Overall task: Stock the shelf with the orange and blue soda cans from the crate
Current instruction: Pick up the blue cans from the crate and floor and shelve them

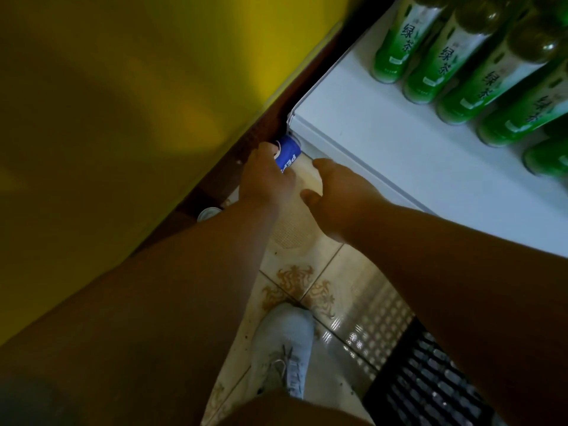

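Blue soda can (287, 152): gripped by the left hand (264, 176), low in the narrow gap between the yellow wall (123, 103) and the white shelf (384, 139) corner. Right hand (338, 198): fingers extended and loose, holding nothing, just beside the shelf's front edge. Green tea bottles (445, 56): ranked rearward, front of the deck bare. Second can top (208, 213): at the wall base. Black crate (430, 385): lower right on the tiled floor (307, 272), beside a grey shoe (284, 348).

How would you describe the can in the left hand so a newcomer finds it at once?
Start at the white shelf with the green bottles, and go to its near-left corner. Just below that corner, low over the tiled floor, the left hand grips a blue can. It is the only blue thing here; the other can shows just a silver top.
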`<state>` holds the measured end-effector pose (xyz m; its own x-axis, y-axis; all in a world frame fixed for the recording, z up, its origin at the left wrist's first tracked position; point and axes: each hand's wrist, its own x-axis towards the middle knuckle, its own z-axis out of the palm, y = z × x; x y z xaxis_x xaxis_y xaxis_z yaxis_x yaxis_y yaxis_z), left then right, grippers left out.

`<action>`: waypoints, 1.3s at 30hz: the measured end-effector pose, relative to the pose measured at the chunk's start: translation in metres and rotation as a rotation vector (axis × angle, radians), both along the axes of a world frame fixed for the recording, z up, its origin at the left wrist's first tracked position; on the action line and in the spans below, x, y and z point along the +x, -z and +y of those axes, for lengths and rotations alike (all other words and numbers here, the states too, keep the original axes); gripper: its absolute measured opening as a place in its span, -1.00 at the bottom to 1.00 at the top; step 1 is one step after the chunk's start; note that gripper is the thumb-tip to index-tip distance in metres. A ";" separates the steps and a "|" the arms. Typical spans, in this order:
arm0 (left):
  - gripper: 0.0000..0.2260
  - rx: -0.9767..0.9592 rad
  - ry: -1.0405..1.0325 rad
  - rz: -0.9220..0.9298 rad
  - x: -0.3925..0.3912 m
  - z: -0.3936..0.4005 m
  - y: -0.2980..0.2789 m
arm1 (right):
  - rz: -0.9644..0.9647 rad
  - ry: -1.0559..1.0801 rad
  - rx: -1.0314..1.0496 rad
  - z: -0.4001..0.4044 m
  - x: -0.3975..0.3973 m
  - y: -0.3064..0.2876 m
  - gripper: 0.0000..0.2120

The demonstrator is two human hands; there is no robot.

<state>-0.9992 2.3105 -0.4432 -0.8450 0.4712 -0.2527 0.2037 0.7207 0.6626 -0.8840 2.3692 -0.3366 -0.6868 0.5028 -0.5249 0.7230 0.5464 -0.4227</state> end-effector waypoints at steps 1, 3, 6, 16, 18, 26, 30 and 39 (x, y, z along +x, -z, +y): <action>-0.56 -0.022 0.002 0.014 0.001 0.003 0.005 | 0.003 -0.001 -0.003 0.001 0.000 0.001 -0.49; -0.50 -0.115 0.042 0.055 -0.002 0.007 0.013 | 0.002 0.007 -0.013 0.002 -0.002 0.003 -0.50; -0.38 -0.299 0.156 0.051 -0.012 0.013 0.025 | 0.019 0.020 -0.028 0.004 -0.004 0.008 -0.48; -0.44 -0.645 0.424 0.348 0.004 0.010 0.031 | -0.018 0.096 -0.022 0.011 0.019 0.023 -0.46; -0.39 -0.613 0.497 0.362 0.008 0.010 0.032 | -0.043 0.105 -0.023 0.013 0.026 0.025 -0.46; -0.47 -0.690 0.469 0.178 0.027 0.008 0.036 | -0.065 0.129 -0.021 0.013 0.045 0.034 -0.45; -0.36 -0.715 0.812 0.436 0.055 -0.008 0.040 | -0.060 0.145 -0.043 0.010 0.050 0.039 -0.49; -0.35 -0.782 0.700 0.421 0.030 0.032 0.040 | -0.081 0.128 -0.035 0.017 0.069 0.039 -0.46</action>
<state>-0.9693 2.3423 -0.4837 -0.5449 0.7119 -0.4431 0.8259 0.5469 -0.1369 -0.8155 2.3860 -0.3758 -0.5729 0.5640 -0.5947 0.8184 0.4334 -0.3773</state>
